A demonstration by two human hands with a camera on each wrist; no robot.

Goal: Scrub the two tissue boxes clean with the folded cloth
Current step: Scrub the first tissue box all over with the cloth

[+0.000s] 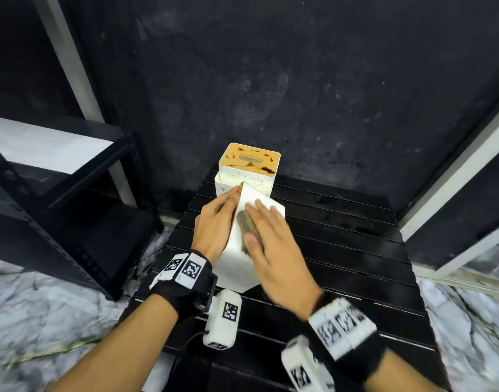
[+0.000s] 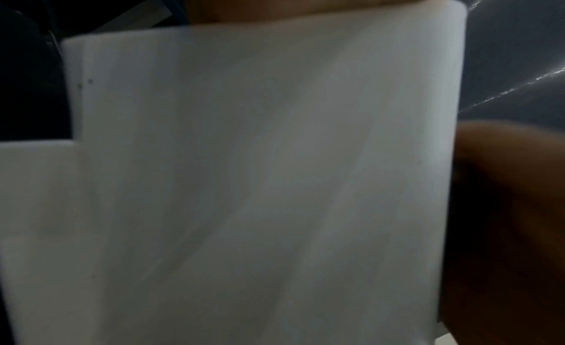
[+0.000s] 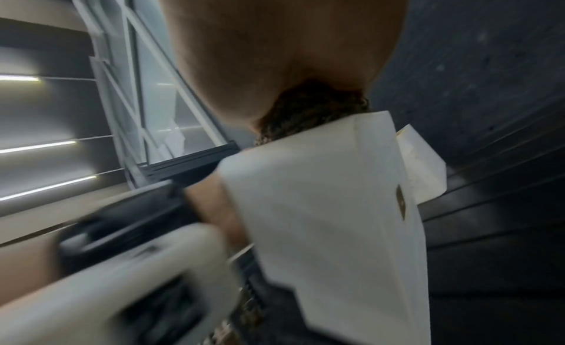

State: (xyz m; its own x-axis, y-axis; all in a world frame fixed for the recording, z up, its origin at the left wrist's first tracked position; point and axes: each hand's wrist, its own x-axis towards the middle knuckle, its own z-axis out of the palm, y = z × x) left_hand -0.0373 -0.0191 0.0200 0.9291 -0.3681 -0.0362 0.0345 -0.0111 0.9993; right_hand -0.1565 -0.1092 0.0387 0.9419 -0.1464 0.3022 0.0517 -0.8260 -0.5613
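Both hands on the near tissue box, forearms reaching in from below.

Left hand (image 1: pixel 214 222) laid along the left side of the near tissue box (image 1: pixel 237 258), fingers straight and together, fingertips (image 1: pixel 234 194) up at the far top edge, thumb hidden from the head view. Right hand (image 1: pixel 273 244) flat across the upper face, fingers extended and slightly spread, pressing the folded cloth (image 1: pixel 247 222) against it, thumb (image 1: pixel 251 242) lying along the cloth's near end. Both wrists banded in black straps with white marker blocks. Right forearm blurred. In the right wrist view, palm (image 3: pixel 275 60) bearing down on the dark cloth.
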